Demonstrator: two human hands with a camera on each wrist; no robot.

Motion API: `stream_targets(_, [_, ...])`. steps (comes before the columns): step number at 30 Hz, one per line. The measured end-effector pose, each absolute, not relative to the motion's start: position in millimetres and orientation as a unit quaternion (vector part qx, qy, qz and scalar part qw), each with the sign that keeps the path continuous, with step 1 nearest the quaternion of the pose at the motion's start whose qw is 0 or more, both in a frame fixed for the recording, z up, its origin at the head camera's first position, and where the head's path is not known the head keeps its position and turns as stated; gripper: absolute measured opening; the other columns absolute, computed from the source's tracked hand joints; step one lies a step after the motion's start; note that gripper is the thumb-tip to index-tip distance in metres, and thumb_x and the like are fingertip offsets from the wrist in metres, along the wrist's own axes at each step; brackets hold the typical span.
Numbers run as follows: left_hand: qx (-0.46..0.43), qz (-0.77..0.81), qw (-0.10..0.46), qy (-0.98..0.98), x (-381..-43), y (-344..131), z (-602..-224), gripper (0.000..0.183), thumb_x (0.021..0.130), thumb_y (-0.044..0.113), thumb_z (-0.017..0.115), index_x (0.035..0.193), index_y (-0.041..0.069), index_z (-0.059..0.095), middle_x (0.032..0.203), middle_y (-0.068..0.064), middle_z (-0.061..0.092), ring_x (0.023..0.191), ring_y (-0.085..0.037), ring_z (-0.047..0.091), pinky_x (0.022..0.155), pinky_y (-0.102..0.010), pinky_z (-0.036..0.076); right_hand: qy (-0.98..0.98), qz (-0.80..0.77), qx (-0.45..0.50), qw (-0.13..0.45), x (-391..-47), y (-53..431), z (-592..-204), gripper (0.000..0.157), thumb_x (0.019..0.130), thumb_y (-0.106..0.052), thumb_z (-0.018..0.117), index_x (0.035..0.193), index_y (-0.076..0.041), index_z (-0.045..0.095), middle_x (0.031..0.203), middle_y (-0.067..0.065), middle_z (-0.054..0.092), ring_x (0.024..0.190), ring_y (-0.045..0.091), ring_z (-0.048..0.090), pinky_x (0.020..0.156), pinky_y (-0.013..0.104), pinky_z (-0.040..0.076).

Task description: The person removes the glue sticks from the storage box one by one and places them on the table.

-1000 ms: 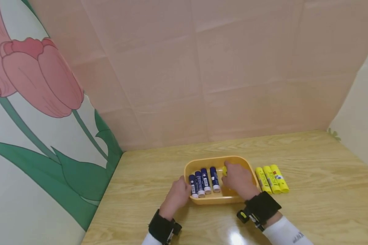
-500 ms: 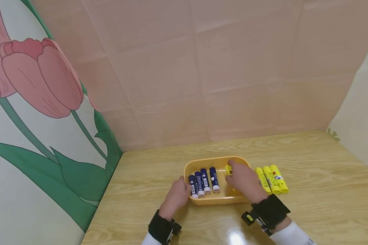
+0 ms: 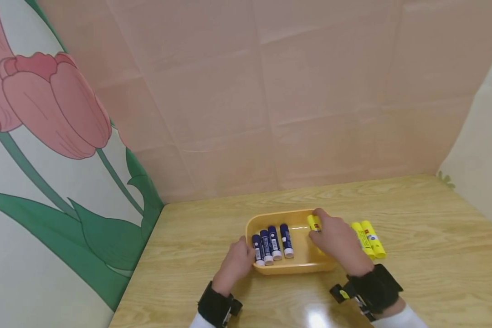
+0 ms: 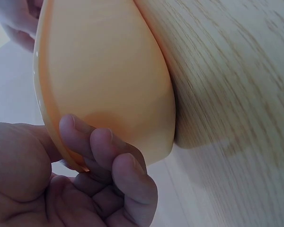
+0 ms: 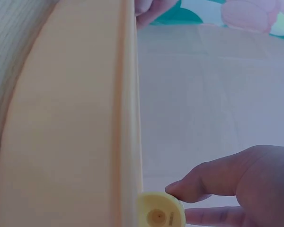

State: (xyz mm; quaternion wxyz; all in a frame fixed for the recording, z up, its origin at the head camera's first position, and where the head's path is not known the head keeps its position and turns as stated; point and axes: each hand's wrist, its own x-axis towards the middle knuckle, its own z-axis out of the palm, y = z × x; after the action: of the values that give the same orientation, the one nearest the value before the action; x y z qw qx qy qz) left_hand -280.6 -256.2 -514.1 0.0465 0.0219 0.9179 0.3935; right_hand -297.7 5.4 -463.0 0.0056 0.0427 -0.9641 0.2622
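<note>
A yellow-orange plastic tray (image 3: 295, 269) stands on the table, with several dark blue glue sticks (image 3: 287, 240) with white ends lying in its left part. My left hand (image 3: 238, 260) holds the tray's left rim; the left wrist view shows thumb inside and curled fingers (image 4: 104, 146) outside the wall. At the tray's right end, my right hand (image 3: 337, 237) pinches a yellow glue stick (image 3: 313, 223). The right wrist view shows that stick's round end (image 5: 161, 213) at rim height, under the thumb. My right hand hides part of the tray.
To the right of the tray, yellow glue sticks (image 3: 368, 239) lie side by side on the wooden table (image 3: 426, 255); my right hand covers part of that row. A pink-covered wall (image 3: 270, 114) rises behind the table, with a tulip-patterned panel (image 3: 57, 105) at left.
My right hand has moved right and up with the yellow glue stick, from inside the tray toward its right rim. My left hand and the blue glue sticks have stayed put.
</note>
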Motion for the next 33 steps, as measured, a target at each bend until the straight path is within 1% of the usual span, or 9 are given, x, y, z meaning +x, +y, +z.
stream_targets(6, [0.009, 0.388, 0.049, 0.921, -280, -256, -512, 0.034, 0.098, 0.012, 0.048, 0.125, -0.01, 0.05, 0.076, -0.007, 0.054, 0.058, -0.016, 0.051, 0.047, -0.031, 0.044, -0.966, 0.256, 0.035, 0.017, -300, 16, -459, 0.061, 0.092, -0.025, 0.064, 0.143, -0.003, 0.04, 0.092, 0.017, 0.061, 0.061, 0.022, 0.053, 0.049, 0.032, 0.04])
stream_targets(11, [0.006, 0.386, 0.056, 0.921, -279, -256, -512, 0.035, 0.099, 0.012, 0.048, 0.126, -0.009, 0.05, 0.076, -0.007, 0.054, 0.058, -0.017, 0.051, 0.047, -0.031, 0.044, -0.964, 0.263, 0.03, 0.023, -299, 24, -456, 0.061, 0.092, -0.025, 0.061, 0.144, -0.003, 0.039, 0.07, 0.009, 0.055, 0.053, 0.02, 0.05, 0.044, 0.03, 0.038])
stream_targets(14, [0.013, 0.389, 0.051, 0.92, -280, -256, -512, 0.032, 0.098, 0.011, 0.048, 0.123, -0.009, 0.051, 0.075, -0.006, 0.054, 0.058, -0.016, 0.051, 0.047, -0.03, 0.044, -0.962, 0.269, 0.034, 0.037, -298, 31, -453, 0.06, 0.092, -0.026, 0.06, 0.144, -0.004, 0.039, 0.066, 0.007, 0.054, 0.05, 0.02, 0.049, 0.043, 0.031, 0.037])
stream_targets(17, [0.03, 0.384, 0.036, 0.922, -280, -257, -513, 0.023, 0.096, 0.011, 0.049, 0.112, -0.005, 0.054, 0.074, -0.005, 0.054, 0.057, -0.015, 0.051, 0.047, -0.029, 0.043, -0.96, 0.275, 0.035, 0.044, -297, 41, -450, 0.06, 0.091, -0.026, 0.059, 0.144, -0.004, 0.039, 0.072, 0.01, 0.057, 0.052, 0.02, 0.05, 0.043, 0.033, 0.038])
stream_targets(21, [0.042, 0.382, 0.027, 0.923, -279, -257, -514, 0.012, 0.095, 0.01, 0.051, 0.102, 0.001, 0.054, 0.072, -0.004, 0.053, 0.057, -0.014, 0.051, 0.047, -0.028, 0.043, -0.958, 0.283, 0.023, 0.029, -300, 57, -448, 0.062, 0.092, -0.026, 0.057, 0.146, -0.003, 0.036, 0.083, 0.016, 0.06, 0.056, 0.022, 0.052, 0.045, 0.033, 0.04])
stream_targets(25, [0.039, 0.388, 0.032, 0.92, -279, -257, -514, 0.017, 0.096, 0.011, 0.05, 0.107, -0.001, 0.054, 0.073, -0.004, 0.054, 0.058, -0.014, 0.051, 0.047, -0.028, 0.043, -0.959, 0.285, -0.001, 0.002, -304, 75, -447, 0.065, 0.094, -0.026, 0.055, 0.149, -0.002, 0.03, 0.094, 0.024, 0.061, 0.062, 0.026, 0.054, 0.048, 0.034, 0.043])
stream_targets(29, [0.037, 0.386, 0.034, 0.921, -279, -257, -514, 0.021, 0.096, 0.011, 0.05, 0.11, -0.003, 0.054, 0.074, -0.005, 0.054, 0.058, -0.014, 0.052, 0.047, -0.028, 0.044, -0.962, 0.273, -0.023, -0.005, -310, 95, -449, 0.068, 0.094, -0.026, 0.055, 0.15, 0.002, 0.028, 0.112, 0.036, 0.058, 0.072, 0.032, 0.057, 0.051, 0.037, 0.045])
stream_targets(31, [0.035, 0.386, 0.034, 0.921, -280, -257, -515, 0.021, 0.096, 0.011, 0.05, 0.111, -0.004, 0.054, 0.075, -0.005, 0.055, 0.058, -0.014, 0.053, 0.048, -0.029, 0.045, -0.963, 0.268, -0.03, -0.005, -313, 104, -451, 0.068, 0.094, -0.026, 0.055, 0.149, 0.003, 0.028, 0.119, 0.039, 0.054, 0.074, 0.034, 0.056, 0.052, 0.038, 0.045])
stream_targets(33, [0.032, 0.389, 0.036, 0.92, -280, -258, -515, 0.022, 0.096, 0.011, 0.05, 0.112, -0.004, 0.054, 0.075, -0.005, 0.055, 0.058, -0.015, 0.053, 0.048, -0.028, 0.045, -0.962, 0.27, -0.038, -0.01, -315, 111, -454, 0.069, 0.094, -0.025, 0.055, 0.149, 0.004, 0.027, 0.118, 0.038, 0.055, 0.074, 0.034, 0.056, 0.052, 0.037, 0.045])
